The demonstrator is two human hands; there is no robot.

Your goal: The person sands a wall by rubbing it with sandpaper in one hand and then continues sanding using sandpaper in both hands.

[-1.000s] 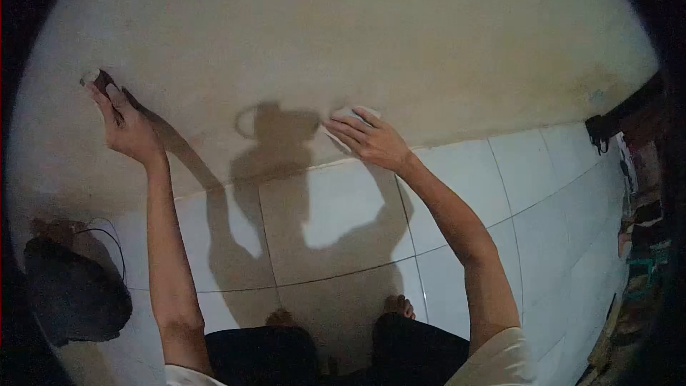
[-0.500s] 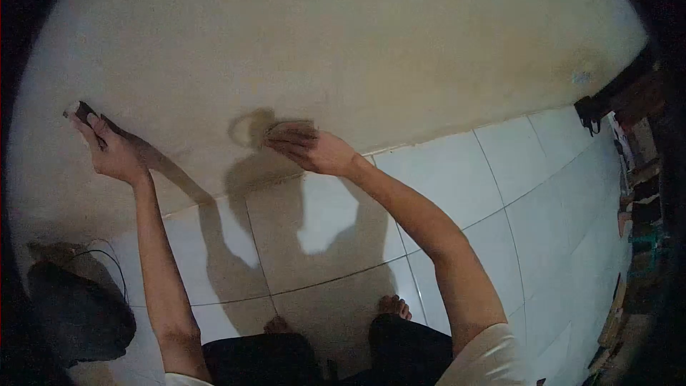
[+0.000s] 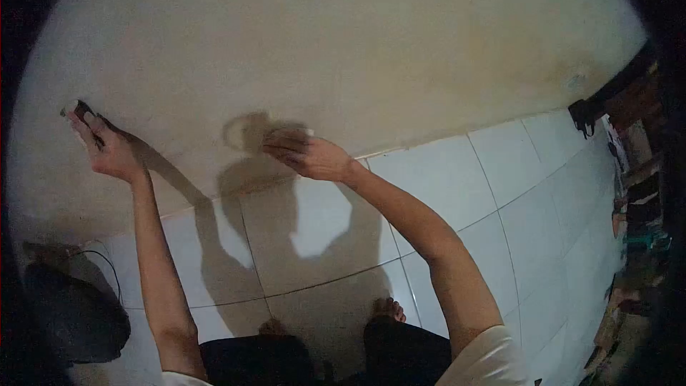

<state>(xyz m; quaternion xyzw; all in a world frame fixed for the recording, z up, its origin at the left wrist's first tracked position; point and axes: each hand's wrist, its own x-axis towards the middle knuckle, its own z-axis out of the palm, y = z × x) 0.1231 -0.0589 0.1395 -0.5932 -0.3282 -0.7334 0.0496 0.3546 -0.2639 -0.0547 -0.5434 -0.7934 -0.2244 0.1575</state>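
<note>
My left hand (image 3: 114,151) is at the wall (image 3: 400,50) on the left, fingers closed round a small dark object with a pale end (image 3: 83,109); its kind is not clear. Near the foot of the wall, in the middle, my right hand (image 3: 311,156) lies against the surface with its fingers together. A thin flat piece with a pale edge (image 3: 309,133) shows along the upper side of those fingers, the rest hidden beneath them. Just left of the fingertips, my shadow crosses the wall.
White floor tiles (image 3: 443,171) meet the wall below my hands. A dark bag-like bundle (image 3: 75,314) with a thin cable (image 3: 107,257) sits at lower left. Cluttered shelves (image 3: 647,193) line the right side, a black strap-like item (image 3: 582,116) at their far end. My feet are below.
My right hand has shifted slightly down and left along the wall. The left hand stays nearly in place, still gripping the dark object. The whole view has moved a little.
</note>
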